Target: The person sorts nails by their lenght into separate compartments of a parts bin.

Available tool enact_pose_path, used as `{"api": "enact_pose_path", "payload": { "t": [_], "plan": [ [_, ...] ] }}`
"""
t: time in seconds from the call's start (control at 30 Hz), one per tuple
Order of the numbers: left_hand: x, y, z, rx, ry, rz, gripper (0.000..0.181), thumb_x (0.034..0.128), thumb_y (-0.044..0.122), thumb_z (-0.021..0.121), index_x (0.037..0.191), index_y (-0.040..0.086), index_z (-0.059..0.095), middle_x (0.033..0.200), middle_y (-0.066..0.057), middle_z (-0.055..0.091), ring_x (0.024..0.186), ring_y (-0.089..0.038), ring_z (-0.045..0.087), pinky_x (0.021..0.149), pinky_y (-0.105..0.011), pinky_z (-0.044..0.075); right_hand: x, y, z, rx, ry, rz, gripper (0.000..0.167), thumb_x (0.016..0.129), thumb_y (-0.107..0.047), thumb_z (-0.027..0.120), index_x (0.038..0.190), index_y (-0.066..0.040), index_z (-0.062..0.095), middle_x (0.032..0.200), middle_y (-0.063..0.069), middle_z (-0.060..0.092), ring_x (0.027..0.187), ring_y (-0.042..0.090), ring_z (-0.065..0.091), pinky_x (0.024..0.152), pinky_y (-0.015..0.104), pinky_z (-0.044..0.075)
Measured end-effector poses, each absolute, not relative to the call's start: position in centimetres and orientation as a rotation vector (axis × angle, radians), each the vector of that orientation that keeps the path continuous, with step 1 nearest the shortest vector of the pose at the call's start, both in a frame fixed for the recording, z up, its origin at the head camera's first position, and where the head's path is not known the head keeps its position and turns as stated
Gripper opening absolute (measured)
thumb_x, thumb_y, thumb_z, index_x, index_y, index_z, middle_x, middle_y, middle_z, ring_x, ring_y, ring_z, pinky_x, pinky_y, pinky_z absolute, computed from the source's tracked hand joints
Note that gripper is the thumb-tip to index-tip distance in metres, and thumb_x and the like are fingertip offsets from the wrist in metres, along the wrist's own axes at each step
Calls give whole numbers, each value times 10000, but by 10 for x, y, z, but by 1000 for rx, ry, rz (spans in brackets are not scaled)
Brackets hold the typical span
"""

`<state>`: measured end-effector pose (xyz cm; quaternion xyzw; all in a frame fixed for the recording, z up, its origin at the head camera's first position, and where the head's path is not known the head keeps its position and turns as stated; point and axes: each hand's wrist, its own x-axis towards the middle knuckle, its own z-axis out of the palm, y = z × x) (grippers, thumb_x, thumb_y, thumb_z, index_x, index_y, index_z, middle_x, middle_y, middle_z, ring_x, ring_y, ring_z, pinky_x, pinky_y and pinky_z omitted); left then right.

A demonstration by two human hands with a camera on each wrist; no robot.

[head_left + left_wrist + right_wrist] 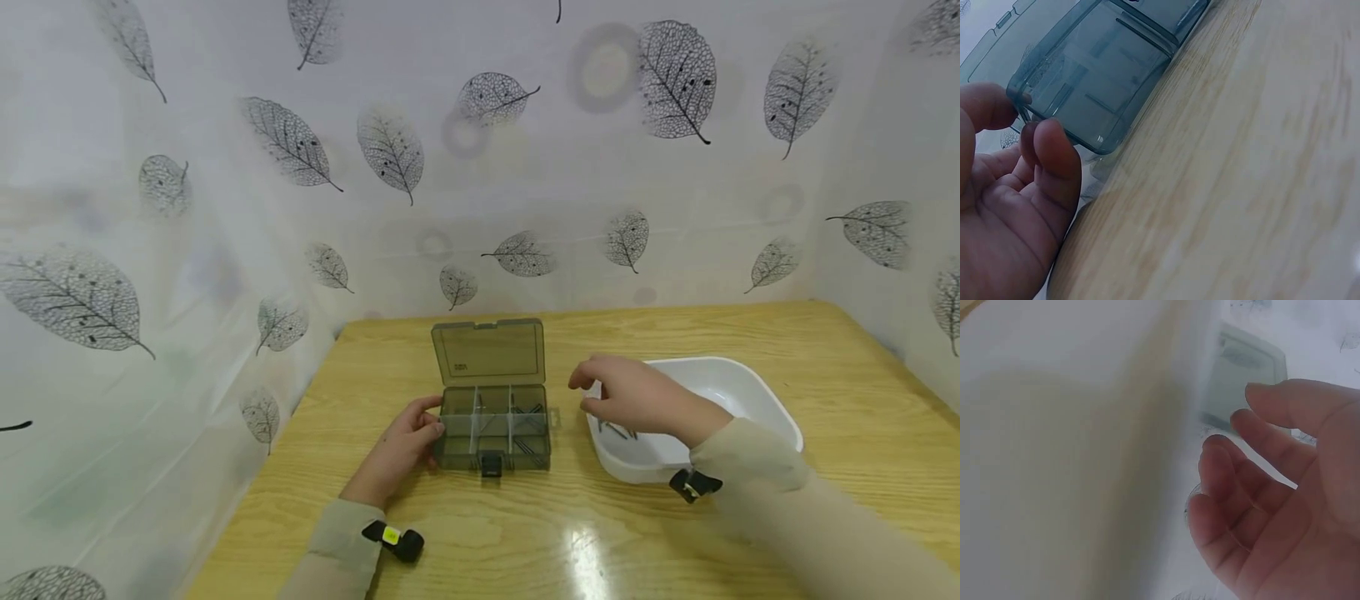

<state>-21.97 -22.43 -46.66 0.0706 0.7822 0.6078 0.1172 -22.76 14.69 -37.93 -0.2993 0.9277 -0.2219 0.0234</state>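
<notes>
Head view: left grip [403, 437] pinches the box [459, 460]; right grip [641, 396], loosely curled, empty, partly hides the tray [757, 400].

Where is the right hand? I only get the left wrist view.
Observer: In the head view, the right hand is over the left side of a white tray.
Operator: Anything in that tray?
Observer: Yes, a few thin metal pieces, screws by the look of them, at the tray's left end. The hand and forearm hide part of the inside.
Operator: Is the right hand holding one?
Observer: Doesn't look like it. The right wrist view shows its fingers loosely bent, with nothing visible between them.
</notes>
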Motion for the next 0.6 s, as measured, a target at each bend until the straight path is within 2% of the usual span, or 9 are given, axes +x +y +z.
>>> {"api": "enact_pose_path", "payload": {
  "t": [0.23,0.4,0.6],
  "plan": [
    [-220,-224,-468,208,2279,1779,516,1028,112,558,1515,68,395,1056,-154,529,703,-234,532,636,-371,551,-228,178,-395,-875,2846,-663,275,915,-127,688,1188,-100,701,1106,27,674,1022,222,639,831,421,531],
    [-220,-223,-467,208,2285,1773,512,1031,120,559,1515,79,398,1060,-156,527,703,-235,530,642,-375,551,-232,203,-410,-841,2824,-626,267,893,-106,703,1159,-109,709,1107,10,660,926,166,620,804,399,523],
    [-219,-224,-466,188,2299,1774,510,1031,117,553,1516,76,399,1064,-155,535,712,-236,531,643,-379,549,-231,223,-421,-853,2783,-627,324,880,-84,706,1198,-147,698,1073,-38,622,838,89,558,763,338,496]
  ]
}}
